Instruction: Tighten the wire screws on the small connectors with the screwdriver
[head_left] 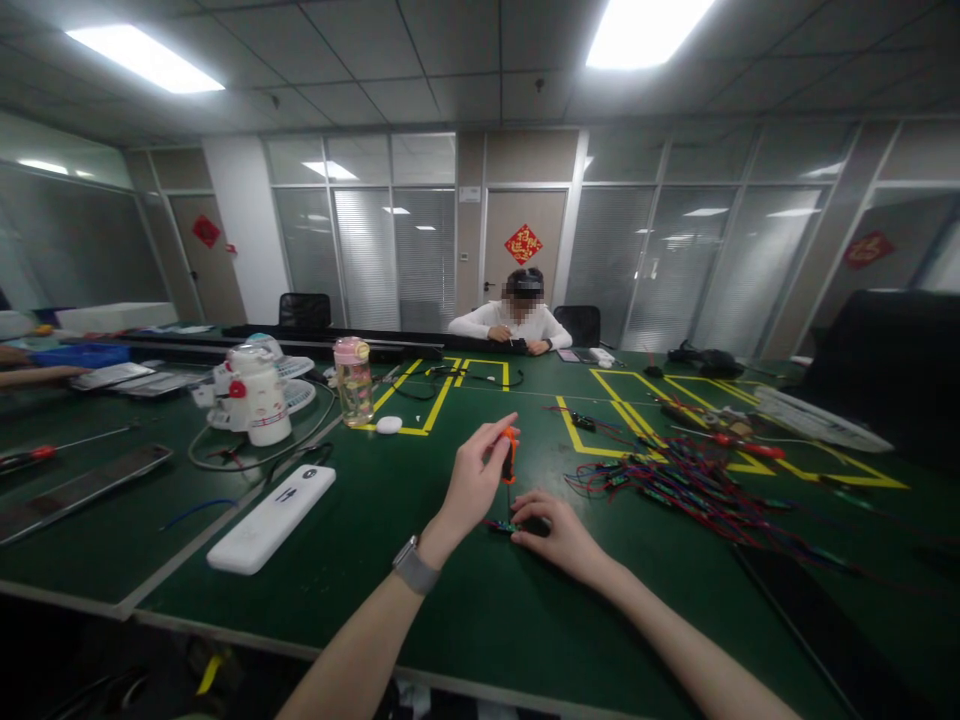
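Note:
In the middle of the head view, my left hand [474, 475] grips the orange and black handle of a screwdriver [509, 458]. The screwdriver stands upright, its thin shaft pointing down at a small green circuit board [501, 527] on the table. My right hand [553, 532] rests low on the table, its fingers closed on the right end of that board. A dark piece under the right fingers is mostly hidden. Whether the screwdriver tip touches the board is too small to tell.
A heap of wired circuit boards [675, 480] spreads to the right on the green table [360, 600]. At left lie a white power bank [271, 520], a pink-lidded bottle [352, 380] and a white jug [262, 400]. Another person [517, 318] sits across the table.

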